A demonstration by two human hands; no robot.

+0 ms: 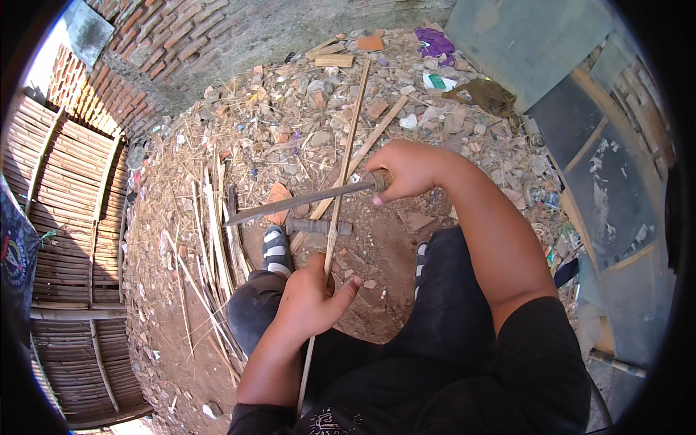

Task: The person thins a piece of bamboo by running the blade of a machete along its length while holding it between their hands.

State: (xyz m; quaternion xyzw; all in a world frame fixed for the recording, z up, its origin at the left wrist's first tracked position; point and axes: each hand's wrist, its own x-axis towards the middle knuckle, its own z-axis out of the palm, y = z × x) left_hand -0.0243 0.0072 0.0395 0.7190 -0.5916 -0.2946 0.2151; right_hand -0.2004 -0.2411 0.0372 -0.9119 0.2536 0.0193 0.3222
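My left hand is wrapped round a long, thin bamboo strip, with the thumb raised away from it. The strip slants from my lap up toward the far rubble. In my right hand is the handle of a machete, its long dark blade pointing left. The blade crosses the strip beyond my left hand; whether they touch I cannot tell. Below the blade, a dark, short cylindrical piece lies on the dirt between my feet. Another flat strip rests on the ground behind the held one.
Several split strips lie piled by my left foot. Broken bricks and stones cover the ground, with a purple cloth at the far side. A brick wall stands ahead, a bamboo panel at left, and dark boards at right.
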